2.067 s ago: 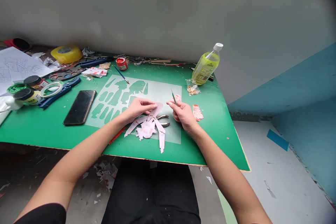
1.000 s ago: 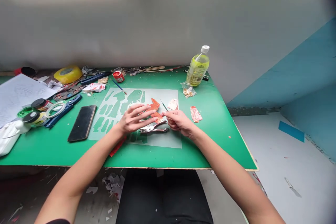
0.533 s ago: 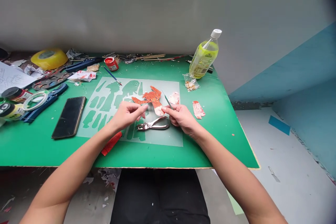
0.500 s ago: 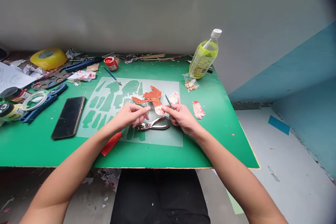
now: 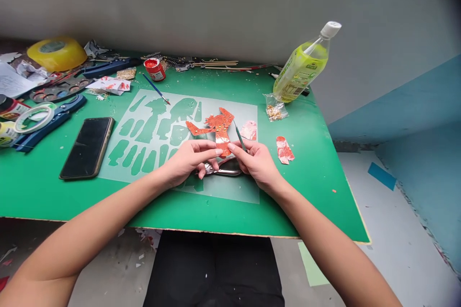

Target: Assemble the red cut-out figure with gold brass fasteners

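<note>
An orange-red painted paper cutout lies on a pale stencil sheet on the green table. My left hand pinches the cutout's lower end with thumb and fingertips. My right hand touches the same end and also holds a thin green-handled brush pointing up and away. A metal hole punch lies just under both hands, partly hidden by them.
A black phone lies to the left. A tilted yellow-green bottle and a small bag of gold bits are at the back right. Red paint pot, blue brush, tape rolls, paint jars and blue scissors crowd the left and back. Pink paper scraps lie right.
The cutout, first lying pale side up under my hands, now lies orange side up farther from me. Both hands have closed in on its lower end. The view has shifted.
</note>
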Available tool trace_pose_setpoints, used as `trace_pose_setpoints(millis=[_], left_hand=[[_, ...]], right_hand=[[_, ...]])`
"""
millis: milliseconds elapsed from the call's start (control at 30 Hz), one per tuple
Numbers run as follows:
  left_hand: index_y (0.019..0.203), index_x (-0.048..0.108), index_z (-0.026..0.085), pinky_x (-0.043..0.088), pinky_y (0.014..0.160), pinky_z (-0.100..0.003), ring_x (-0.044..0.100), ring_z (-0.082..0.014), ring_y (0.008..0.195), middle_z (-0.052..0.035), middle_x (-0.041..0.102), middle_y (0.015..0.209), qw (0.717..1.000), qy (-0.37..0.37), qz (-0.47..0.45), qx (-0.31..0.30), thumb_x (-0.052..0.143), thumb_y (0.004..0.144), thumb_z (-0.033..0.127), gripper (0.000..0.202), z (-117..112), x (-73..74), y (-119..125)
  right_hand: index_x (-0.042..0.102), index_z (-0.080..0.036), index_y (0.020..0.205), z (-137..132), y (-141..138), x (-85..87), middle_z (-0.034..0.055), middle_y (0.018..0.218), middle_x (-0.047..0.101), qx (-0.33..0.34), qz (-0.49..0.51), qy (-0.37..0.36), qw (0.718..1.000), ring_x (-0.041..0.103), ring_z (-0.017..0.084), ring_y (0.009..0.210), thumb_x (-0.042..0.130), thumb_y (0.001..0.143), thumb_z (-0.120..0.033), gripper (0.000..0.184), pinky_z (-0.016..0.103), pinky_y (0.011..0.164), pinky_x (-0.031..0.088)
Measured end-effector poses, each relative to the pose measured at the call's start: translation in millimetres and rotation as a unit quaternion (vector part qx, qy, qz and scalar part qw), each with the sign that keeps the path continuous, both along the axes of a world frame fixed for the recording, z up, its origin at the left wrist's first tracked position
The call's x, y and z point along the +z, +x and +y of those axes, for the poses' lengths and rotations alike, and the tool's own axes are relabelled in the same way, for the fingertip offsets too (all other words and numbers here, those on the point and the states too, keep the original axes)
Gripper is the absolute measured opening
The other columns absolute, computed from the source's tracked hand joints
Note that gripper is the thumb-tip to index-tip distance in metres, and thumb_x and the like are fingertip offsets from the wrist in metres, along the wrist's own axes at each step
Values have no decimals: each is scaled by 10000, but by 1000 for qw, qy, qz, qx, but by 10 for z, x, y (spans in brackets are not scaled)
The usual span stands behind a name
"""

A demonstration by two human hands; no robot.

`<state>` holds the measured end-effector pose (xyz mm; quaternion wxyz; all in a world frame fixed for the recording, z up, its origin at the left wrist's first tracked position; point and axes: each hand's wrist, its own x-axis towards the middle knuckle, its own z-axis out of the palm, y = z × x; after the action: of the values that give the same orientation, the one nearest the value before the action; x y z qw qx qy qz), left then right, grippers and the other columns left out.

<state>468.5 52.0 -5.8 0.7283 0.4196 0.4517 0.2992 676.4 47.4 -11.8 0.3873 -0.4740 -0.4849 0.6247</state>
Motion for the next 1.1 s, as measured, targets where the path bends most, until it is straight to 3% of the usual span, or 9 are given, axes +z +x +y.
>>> trace_pose_setpoints(millis=[200,567,767,900,1100], left_hand=[[1075,785,144,464,437,-159,596,-95,564,-38,705,726,999,-24,-42,-1,875,829,387,357,-7,15,-11],[1001,777,140,493,460,-170,629,-115,626,-44,698,757,995,-41,-84,-17,868,838,358,288,6,14,-16],[963,766,147,468,451,-175,642,-124,621,-37,700,714,997,-19,-69,-11,884,835,366,280,5,14,-23],[929,761,158,470,489,-180,584,-91,574,-6,665,684,995,-29,-98,16,900,825,338,250,22,29,-46],[870,761,147,416,505,-169,566,-74,618,7,625,746,980,-31,-176,85,933,757,249,229,77,27,-75]], right_hand=[[739,-169,911,-26,-20,20,-103,455,382,8,38,-23,999,262,52,413,837,823,-594,445,219,406,201],[721,-194,885,-39,-52,21,-71,516,502,-3,55,-1,998,482,94,435,849,818,-585,417,240,450,419],[709,-197,930,-38,-26,-17,-95,517,409,-14,24,5,1000,358,72,417,813,829,-654,479,236,425,315],[728,-186,899,-6,50,-34,-83,534,343,-34,-21,65,997,293,79,460,642,917,-757,578,253,448,260],[716,-189,753,35,142,-42,-56,531,358,-23,-137,130,982,330,103,503,553,971,-742,617,282,511,277]])
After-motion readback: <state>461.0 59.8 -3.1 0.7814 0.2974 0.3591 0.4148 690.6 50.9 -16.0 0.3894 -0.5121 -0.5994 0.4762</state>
